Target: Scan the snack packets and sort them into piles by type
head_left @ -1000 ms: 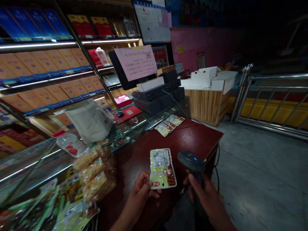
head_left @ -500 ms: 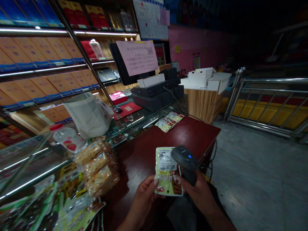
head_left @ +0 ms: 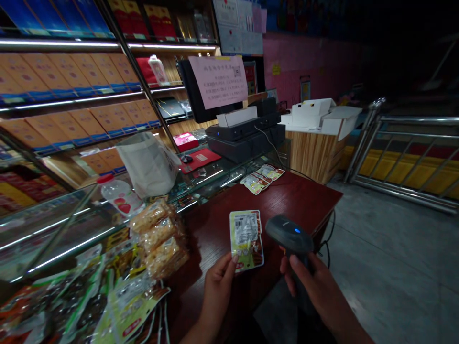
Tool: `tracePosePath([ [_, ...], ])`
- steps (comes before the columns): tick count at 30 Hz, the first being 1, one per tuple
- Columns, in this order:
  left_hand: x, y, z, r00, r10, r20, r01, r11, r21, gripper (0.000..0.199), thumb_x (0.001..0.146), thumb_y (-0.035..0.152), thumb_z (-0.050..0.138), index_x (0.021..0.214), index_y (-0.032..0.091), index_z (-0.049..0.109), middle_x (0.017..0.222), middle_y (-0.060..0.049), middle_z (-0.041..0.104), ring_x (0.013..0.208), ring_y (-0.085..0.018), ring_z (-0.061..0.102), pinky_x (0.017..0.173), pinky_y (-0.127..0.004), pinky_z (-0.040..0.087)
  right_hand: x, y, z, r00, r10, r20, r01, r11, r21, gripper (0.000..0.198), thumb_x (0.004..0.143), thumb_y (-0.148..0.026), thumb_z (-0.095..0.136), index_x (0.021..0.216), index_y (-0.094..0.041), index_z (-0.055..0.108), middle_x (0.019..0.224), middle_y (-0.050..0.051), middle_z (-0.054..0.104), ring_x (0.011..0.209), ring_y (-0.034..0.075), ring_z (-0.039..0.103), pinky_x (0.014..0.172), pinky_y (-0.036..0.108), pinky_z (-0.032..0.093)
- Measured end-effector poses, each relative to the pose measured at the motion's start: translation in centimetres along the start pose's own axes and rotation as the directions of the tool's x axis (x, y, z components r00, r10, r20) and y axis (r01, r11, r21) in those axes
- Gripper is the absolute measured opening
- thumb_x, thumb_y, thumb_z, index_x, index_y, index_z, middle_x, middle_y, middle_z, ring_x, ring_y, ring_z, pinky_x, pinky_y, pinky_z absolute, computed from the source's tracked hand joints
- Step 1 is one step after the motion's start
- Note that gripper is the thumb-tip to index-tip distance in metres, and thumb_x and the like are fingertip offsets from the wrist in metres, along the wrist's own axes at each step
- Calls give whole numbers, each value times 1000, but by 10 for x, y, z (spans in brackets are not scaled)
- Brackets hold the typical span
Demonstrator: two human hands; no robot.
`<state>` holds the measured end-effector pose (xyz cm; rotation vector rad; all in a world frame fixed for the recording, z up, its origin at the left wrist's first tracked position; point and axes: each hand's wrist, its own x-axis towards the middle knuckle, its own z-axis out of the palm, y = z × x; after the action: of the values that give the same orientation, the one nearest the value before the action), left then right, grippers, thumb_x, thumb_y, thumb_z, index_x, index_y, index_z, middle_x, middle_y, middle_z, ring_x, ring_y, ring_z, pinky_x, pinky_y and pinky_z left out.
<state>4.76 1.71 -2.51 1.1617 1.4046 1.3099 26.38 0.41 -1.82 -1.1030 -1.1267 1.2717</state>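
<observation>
Between thumb and fingers, my left hand [head_left: 219, 279] pinches the lower left edge of a yellow-green snack packet [head_left: 246, 239]. The packet is tilted up over the table, and its printed white label faces me. My right hand [head_left: 308, 279] is wrapped round the handle of a dark barcode scanner [head_left: 289, 234], which has a lit blue light on top. The scanner's head is to the right of the packet, apart from it. Farther back on the table lie similar snack packets [head_left: 261, 178].
The dark red table [head_left: 211, 224] adjoins a glass counter. At left are clear-wrapped biscuits [head_left: 161, 239], a pile of snack bags [head_left: 71, 296], a red-capped bottle [head_left: 120, 196] and a pale bag [head_left: 148, 165]. A monitor [head_left: 190, 91] stands behind; a metal railing [head_left: 412, 157] is at right.
The scanner has moved right, away from the packet, opening a gap between them. My right fingers no longer touch the packet's edge. The camera view has turned slightly left.
</observation>
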Motion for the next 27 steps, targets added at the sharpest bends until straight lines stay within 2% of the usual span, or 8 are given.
tracePosePath([
  [3, -1, 2, 0, 999, 35, -11, -34, 997, 71, 37, 74, 55, 76, 90, 23, 82, 92, -5, 80, 85, -29, 74, 86, -39, 59, -11, -7, 3, 993, 9, 115, -16, 998, 63, 51, 90, -68, 56, 79, -19, 64, 51, -2, 58, 45, 13, 54, 53, 26, 43],
  [6, -1, 2, -1, 999, 39, -20, -37, 994, 101, 37, 74, 56, 76, 91, 24, 82, 93, -5, 80, 84, -30, 74, 81, -38, 60, -18, -12, 7, 986, 27, 163, -40, 996, 76, 53, 91, -69, 54, 80, -18, 65, 52, -2, 59, 45, 12, 53, 51, 25, 42],
  [15, 0, 1, -3, 994, 99, -42, -91, 985, 149, 35, 78, 53, 72, 91, 22, 82, 92, -6, 80, 82, -28, 74, 85, -38, 59, -19, -13, 8, 984, 16, 180, -22, 999, 32, 52, 94, -67, 51, 79, -18, 61, 57, -2, 58, 47, 11, 51, 52, 25, 42],
  [22, 1, -5, -5, 989, 145, -43, -135, 975, 175, 35, 81, 50, 71, 95, 20, 82, 96, -7, 80, 93, -30, 74, 83, -36, 59, -21, -13, 9, 983, 1, 182, 2, 1000, -18, 51, 96, -65, 48, 78, -19, 58, 57, -3, 56, 48, 11, 49, 52, 25, 40],
  [27, 2, -4, -5, 986, 162, -32, -154, 974, 168, 32, 82, 48, 69, 94, 20, 82, 95, -6, 80, 87, -28, 74, 83, -36, 59, -23, -14, 10, 988, -23, 156, 32, 998, -56, 51, 97, -65, 46, 75, -20, 57, 54, -3, 53, 48, 12, 50, 53, 25, 41],
])
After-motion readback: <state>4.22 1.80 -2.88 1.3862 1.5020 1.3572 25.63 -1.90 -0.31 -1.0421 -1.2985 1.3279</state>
